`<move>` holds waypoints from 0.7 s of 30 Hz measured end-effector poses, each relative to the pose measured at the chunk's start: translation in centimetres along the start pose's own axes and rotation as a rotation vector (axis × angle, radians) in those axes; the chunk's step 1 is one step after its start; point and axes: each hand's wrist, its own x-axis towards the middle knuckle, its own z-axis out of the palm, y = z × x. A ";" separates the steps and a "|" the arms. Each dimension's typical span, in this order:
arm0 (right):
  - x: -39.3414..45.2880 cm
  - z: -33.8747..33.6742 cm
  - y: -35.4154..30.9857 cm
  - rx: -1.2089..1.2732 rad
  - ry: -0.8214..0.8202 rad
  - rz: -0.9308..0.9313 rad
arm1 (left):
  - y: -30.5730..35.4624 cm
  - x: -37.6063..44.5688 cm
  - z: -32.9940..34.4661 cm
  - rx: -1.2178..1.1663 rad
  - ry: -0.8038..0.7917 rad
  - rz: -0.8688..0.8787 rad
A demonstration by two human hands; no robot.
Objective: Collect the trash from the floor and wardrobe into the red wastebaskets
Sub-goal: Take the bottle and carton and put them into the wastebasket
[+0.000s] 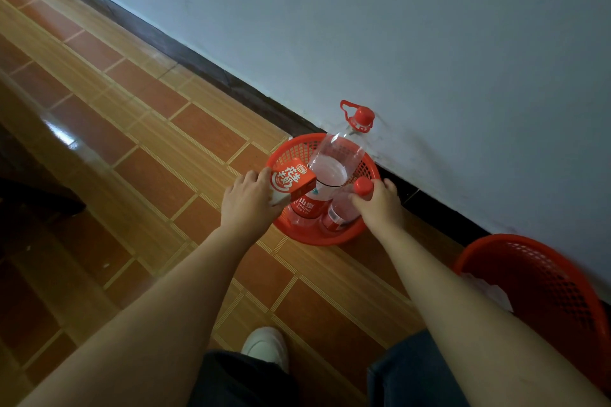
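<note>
A red wastebasket (291, 150) stands on the floor against the wall. A large clear bottle (334, 158) with a red cap and handle stands in it and leans on the wall. My left hand (246, 205) grips a red and white drink carton (292, 183) over the basket's left rim. My right hand (383, 203) holds a small clear bottle (342, 211) by its red cap, with its body inside the basket. A second red wastebasket (542, 277) sits at the lower right with white crumpled paper (489, 291) in it.
The floor (148, 149) is orange and red tile with a dark skirting (198, 56) along the pale wall. A dark piece of furniture (23, 175) fills the left edge. My white shoe (266, 345) and dark trouser legs show at the bottom.
</note>
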 end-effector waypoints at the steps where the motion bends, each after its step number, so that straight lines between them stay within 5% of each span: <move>1: -0.1 -0.2 -0.1 0.024 0.004 -0.019 | 0.0 0.0 0.1 0.006 -0.010 0.005; 21: 0.0 -0.6 2.7 0.155 -0.105 -0.092 | 2.9 2.2 1.8 0.279 -0.204 0.180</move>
